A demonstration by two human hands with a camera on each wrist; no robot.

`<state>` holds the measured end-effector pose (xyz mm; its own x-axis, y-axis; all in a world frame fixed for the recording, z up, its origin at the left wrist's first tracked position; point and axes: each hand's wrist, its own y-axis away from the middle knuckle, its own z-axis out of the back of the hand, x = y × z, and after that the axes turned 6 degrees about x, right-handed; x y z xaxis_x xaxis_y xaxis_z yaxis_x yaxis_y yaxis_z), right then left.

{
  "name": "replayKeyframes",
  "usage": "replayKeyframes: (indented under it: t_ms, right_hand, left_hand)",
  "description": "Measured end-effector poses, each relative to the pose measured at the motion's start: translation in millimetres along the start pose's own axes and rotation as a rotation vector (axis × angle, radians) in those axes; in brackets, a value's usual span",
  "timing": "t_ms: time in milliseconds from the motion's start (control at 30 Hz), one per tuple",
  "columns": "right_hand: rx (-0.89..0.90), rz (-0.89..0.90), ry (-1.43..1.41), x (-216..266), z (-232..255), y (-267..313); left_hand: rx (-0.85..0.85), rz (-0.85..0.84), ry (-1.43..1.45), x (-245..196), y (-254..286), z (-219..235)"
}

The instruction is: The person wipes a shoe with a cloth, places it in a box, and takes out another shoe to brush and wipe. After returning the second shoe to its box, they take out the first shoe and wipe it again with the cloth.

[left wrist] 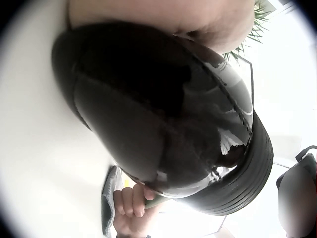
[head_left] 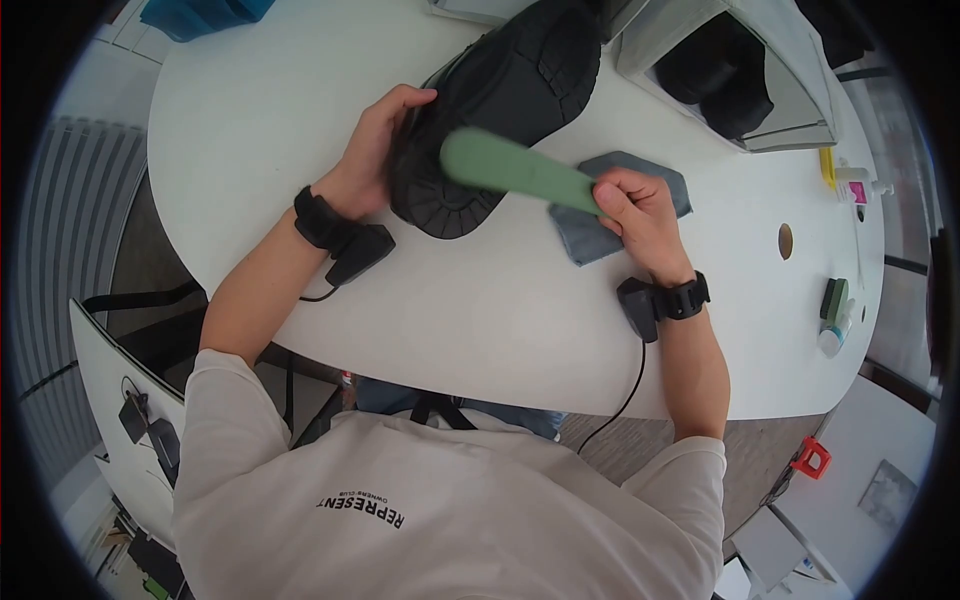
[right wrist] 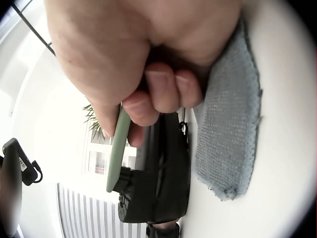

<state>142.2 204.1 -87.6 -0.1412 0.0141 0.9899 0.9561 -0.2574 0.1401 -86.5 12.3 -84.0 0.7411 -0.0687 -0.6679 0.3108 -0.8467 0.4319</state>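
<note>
A black shoe (head_left: 480,110) lies on its side on the white table, its thick treaded sole facing up and toward the right. My left hand (head_left: 365,150) grips it around the toe end, the thumb near the sole's edge. In the left wrist view, the shoe's glossy stitched upper (left wrist: 158,114) fills the middle. My right hand (head_left: 640,215) pinches the narrow end of a green brush (head_left: 515,175). Its broad end overlaps the sole in the head view, and dark bristles show under it in the right wrist view. A grey-blue cloth (head_left: 590,232) lies beneath the right hand.
Beyond the cloth stands a white open-sided box (head_left: 790,110) with dark items inside. Along the table's right edge are a small green-and-black brush (head_left: 833,302), a small bottle (head_left: 832,340) and a white bottle (head_left: 855,180). A blue object (head_left: 205,15) sits at the far left.
</note>
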Motion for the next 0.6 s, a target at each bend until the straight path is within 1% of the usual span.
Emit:
replayKeyframes:
  t_ms: [67, 100, 167, 200, 233, 267, 300, 367, 400, 467, 500, 567, 600]
  right_hand:
    - [0.088, -0.018, 0.08, 3, 3, 2]
    - [0.088, -0.021, 0.08, 1, 2, 2]
    - [-0.023, 0.016, -0.113, -3, -1, -2]
    - [-0.021, 0.018, -0.111, -1, 2, -2]
    - [0.047, -0.002, -0.045, 3, 5, 0]
    - [0.116, -0.025, 0.021, 5, 7, 1]
    - [0.121, -0.027, 0.021, 2, 6, 0]
    - [-0.001, 0.028, -0.085, -3, 1, -3]
    - [0.003, 0.029, -0.085, -3, 4, -3]
    - [0.112, -0.021, 0.021, 4, 6, 1]
    - [0.113, -0.024, 0.019, 1, 4, 2]
    - [-0.005, 0.017, -0.094, -3, 0, -1]
    - [-0.006, 0.021, -0.093, -2, 1, -1]
  left_hand:
    - [-0.005, 0.008, 0.019, 1, 0, 0]
    - [-0.032, 0.017, 0.04, 1, 1, 0]
    - [-0.06, 0.019, 0.061, -2, 2, 1]
    - [-0.015, 0.029, 0.113, -3, 2, 2]
    - [0.03, 0.037, 0.166, -3, 2, 4]
    - [0.028, 0.033, 0.17, -4, 1, 6]
    - [0.045, 0.032, 0.175, -4, 0, 9]
    - [0.055, 0.03, 0.181, -5, 2, 10]
    - [0.05, 0.009, 0.167, -5, 2, 8]
    - [0.042, -0.008, 0.158, -3, 3, 8]
    - [0.054, -0.005, 0.157, -2, 3, 9]
    - [0.069, -0.009, 0.152, -4, 5, 4]
    - [0.031, -0.09, 0.03, -2, 8, -1]
